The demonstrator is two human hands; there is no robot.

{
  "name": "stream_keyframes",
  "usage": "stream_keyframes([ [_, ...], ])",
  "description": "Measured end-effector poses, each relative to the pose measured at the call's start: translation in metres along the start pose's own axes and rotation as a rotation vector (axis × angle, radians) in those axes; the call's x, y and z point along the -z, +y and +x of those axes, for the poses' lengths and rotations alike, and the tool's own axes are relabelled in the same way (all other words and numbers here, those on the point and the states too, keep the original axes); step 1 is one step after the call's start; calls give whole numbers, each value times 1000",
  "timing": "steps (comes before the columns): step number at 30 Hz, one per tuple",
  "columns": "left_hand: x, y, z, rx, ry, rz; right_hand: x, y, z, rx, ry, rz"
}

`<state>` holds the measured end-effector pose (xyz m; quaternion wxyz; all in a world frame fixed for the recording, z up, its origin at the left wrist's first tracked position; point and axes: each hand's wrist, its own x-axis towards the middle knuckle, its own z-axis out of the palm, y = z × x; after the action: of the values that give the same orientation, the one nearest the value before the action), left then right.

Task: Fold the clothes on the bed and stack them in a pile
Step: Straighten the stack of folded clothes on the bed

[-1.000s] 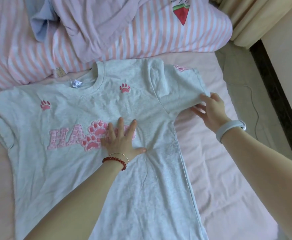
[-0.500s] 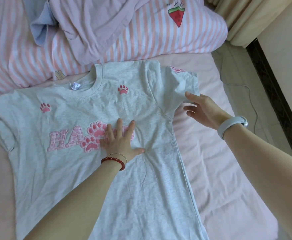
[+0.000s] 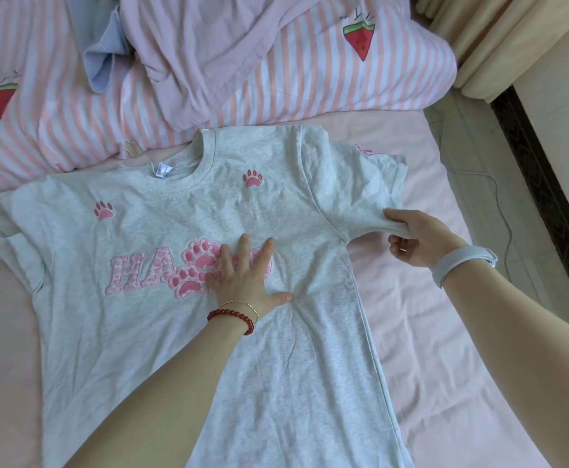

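Pink sheet (image 3: 445, 349) covers the bed, with a grey T-shirt (image 3: 161, 325) spread front-up across it, collar toward the striped duvet (image 3: 310, 89). Left hand (image 3: 242, 278) lies flat on the shirt's chest (fingers straight and spread over the pink lettering), pressing it down. Right hand (image 3: 418, 238) pinches the hem of the right-side sleeve (image 3: 350, 197), fingers curled around the cloth.

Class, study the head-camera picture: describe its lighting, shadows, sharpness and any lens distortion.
Head view: soft, even daylight, no glare; faint shadow beneath the left hand pressing the grey T-shirt; mostly sharp, including the right hand gripping its sleeve; wide-angle bending bows the dark floor strip and enlarges the forearms.
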<state>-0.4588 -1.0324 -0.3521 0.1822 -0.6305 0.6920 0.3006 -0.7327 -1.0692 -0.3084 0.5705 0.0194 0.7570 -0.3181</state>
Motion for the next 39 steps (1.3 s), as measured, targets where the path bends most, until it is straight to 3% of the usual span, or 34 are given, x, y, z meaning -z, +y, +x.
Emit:
stream_keyframes([
  [2,1,0,-1,-2,-11,-7,-10,-7,-5,201,101,15],
  [5,14,-4,1,-19,-33,-56,-44,-15,-32,824,262,-196],
  [7,30,-10,3,-33,51,-423,-75,-5,-60,1108,79,-441],
  [9,51,-24,1,140,135,-1054,-99,15,-81,1184,-305,-822],
  [11,65,-45,-3,347,84,-1432,-109,41,-86,1164,-572,-1142],
  [13,69,-61,-3,390,3,-1594,-106,63,-83,1192,-542,-1188],
  [17,64,-59,5,460,-38,-1807,-83,88,-65,1262,-133,-1220],
  [20,59,-39,8,472,30,-1853,-65,101,-51,1215,-102,-1512],
  [22,54,-28,7,430,189,-1830,-54,105,-41,1188,-130,-1643],
  [25,45,-24,-4,429,440,-1692,-47,101,-36,1103,2,-1679],
  [28,29,-34,-12,565,464,-1473,-47,97,-45,1031,162,-1654],
  [33,12,-64,-36,505,518,-1005,-83,119,-69,1483,-110,-1685],
  [36,2,-99,-60,492,631,-826,-119,151,-84,1351,-249,-1734],
  [39,1,-147,-81,609,686,-710,-153,181,-96,1135,-189,-1720],
])
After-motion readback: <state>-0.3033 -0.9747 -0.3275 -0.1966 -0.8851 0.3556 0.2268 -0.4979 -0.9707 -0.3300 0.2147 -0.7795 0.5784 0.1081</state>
